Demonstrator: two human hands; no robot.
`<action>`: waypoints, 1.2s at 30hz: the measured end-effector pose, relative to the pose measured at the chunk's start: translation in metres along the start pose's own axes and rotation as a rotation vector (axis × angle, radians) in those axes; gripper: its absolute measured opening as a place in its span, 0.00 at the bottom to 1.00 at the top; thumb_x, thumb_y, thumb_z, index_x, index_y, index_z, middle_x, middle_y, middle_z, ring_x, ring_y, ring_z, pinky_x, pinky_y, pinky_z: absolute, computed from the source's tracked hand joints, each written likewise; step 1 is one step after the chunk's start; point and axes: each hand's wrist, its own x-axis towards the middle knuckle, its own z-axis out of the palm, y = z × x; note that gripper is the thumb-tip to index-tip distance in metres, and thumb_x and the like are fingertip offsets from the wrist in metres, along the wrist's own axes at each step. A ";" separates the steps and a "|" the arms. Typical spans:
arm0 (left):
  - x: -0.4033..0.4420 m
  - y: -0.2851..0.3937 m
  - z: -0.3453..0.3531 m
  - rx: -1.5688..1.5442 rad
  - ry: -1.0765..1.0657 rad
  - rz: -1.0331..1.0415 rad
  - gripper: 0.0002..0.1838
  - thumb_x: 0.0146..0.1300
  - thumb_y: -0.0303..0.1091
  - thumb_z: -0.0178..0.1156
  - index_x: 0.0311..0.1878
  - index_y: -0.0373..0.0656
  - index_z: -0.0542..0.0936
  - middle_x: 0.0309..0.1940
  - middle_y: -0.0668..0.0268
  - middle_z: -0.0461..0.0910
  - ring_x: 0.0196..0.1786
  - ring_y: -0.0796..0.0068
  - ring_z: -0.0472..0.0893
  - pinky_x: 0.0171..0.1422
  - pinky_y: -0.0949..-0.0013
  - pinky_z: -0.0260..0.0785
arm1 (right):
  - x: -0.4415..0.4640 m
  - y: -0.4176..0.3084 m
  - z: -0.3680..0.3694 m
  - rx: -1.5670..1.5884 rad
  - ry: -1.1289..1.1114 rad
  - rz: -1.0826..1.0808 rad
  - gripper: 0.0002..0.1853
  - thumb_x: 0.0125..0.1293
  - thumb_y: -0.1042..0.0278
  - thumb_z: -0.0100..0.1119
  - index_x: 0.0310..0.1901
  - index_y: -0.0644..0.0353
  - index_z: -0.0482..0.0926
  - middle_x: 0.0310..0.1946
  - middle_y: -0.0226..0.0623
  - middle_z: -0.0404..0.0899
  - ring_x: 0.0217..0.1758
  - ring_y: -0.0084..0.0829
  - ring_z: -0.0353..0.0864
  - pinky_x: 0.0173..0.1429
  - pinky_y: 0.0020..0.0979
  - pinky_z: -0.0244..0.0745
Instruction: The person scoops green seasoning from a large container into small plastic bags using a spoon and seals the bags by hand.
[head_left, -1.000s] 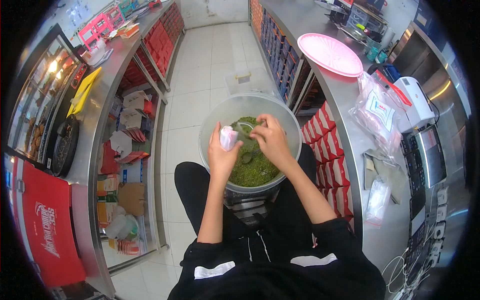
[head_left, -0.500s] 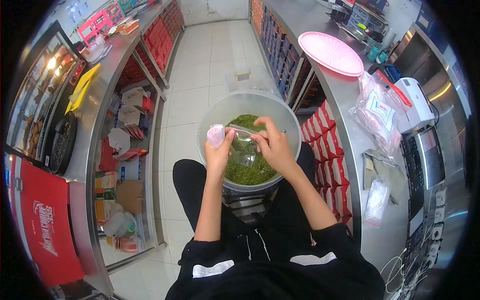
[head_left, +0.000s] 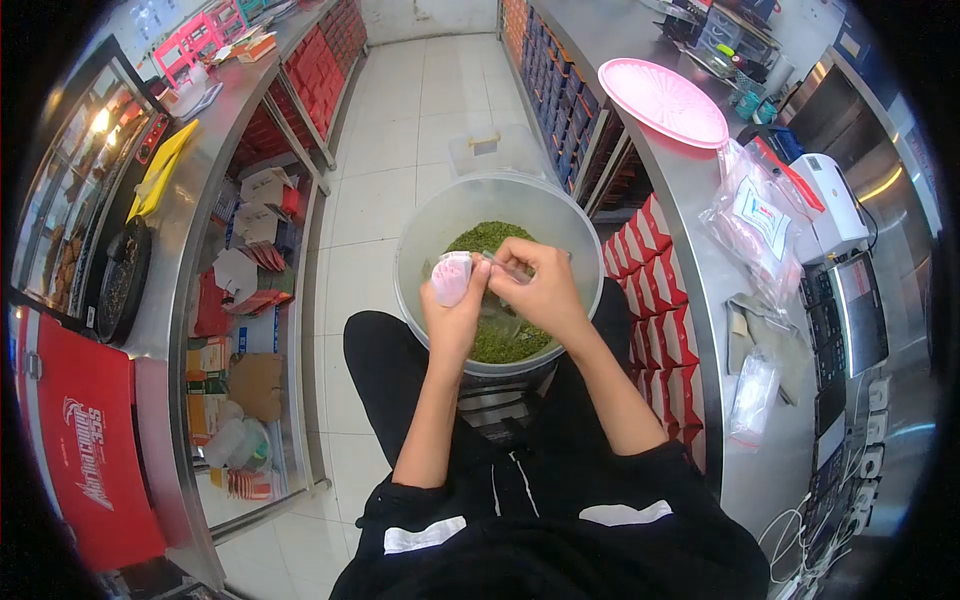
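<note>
Okay, tub [head_left: 430, 240] sits at the clock's centre, green shreds [head_left: 500, 346] inside. Left hand [head_left: 455, 322] at 8 o'clock clutches pinkish-white bundle [head_left: 451, 279]; right hand [head_left: 541, 290] at 4 pinches clear film [head_left: 512, 269]. Probably best: light pinch, film kept over shreds. Rim's close at 5 and 7; more room inside toward 12.

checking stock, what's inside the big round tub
Loose green bits in the tub. The left hand and right hand hide part of them; what lies there can't be seen.
</note>
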 end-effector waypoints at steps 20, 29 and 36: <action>0.003 0.028 -0.043 0.004 0.110 0.021 0.19 0.62 0.40 0.53 0.52 0.39 0.71 0.37 0.65 0.78 0.16 0.91 0.61 0.20 0.85 0.55 | 0.027 0.030 -0.034 0.134 -0.337 0.249 0.11 0.58 0.63 0.56 0.31 0.62 0.81 0.18 0.40 0.73 0.22 0.22 0.70 0.30 0.28 0.66; 0.001 0.025 -0.051 -0.129 0.111 -0.042 0.18 0.61 0.37 0.53 0.51 0.38 0.70 0.36 0.65 0.78 0.21 0.89 0.68 0.22 0.85 0.55 | 0.106 0.052 -0.051 -0.457 -0.431 0.123 0.13 0.56 0.64 0.51 0.24 0.65 0.79 0.17 0.41 0.77 0.21 0.29 0.77 0.31 0.32 0.71; -0.002 0.016 -0.038 -0.290 -0.022 -0.172 0.18 0.66 0.40 0.44 0.55 0.41 0.66 0.41 0.62 0.76 0.34 0.83 0.76 0.32 0.82 0.68 | 0.182 0.050 -0.048 -0.744 0.395 -0.173 0.19 0.60 0.59 0.50 0.46 0.65 0.72 0.44 0.53 0.72 0.50 0.49 0.71 0.53 0.44 0.66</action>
